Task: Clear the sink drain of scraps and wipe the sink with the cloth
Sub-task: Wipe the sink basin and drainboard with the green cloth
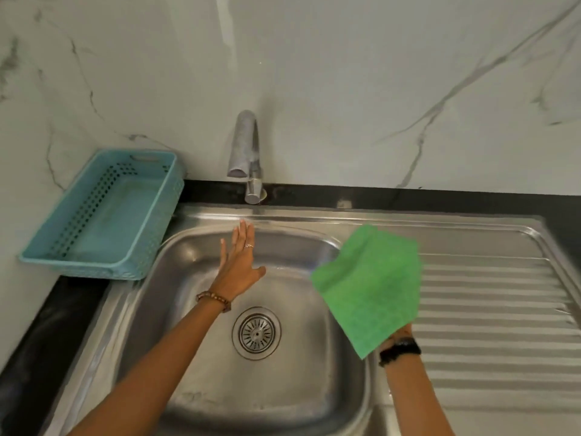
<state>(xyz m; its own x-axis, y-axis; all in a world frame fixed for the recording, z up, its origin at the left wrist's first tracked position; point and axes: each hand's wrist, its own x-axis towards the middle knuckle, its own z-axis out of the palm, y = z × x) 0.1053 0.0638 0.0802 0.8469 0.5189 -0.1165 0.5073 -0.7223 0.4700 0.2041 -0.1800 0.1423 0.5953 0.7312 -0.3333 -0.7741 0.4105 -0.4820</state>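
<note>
Two hands work above the sink (195, 366): left hand (240, 264), fingers straight and together, reaches toward its back rim; right hand (397, 336) holds the cloth (371, 287) ready for wiping, fingers hidden.

Right hand (396, 336) mostly hidden behind cloth (371, 286); grip unseen. Drainboard (490, 297) cut off right.

We note soft, even light; glare streaks on the wall (226, 33) and sink (201, 221) rim. Cloth (371, 287) motion-blurred; edges bowed by wide-angle lens.
</note>
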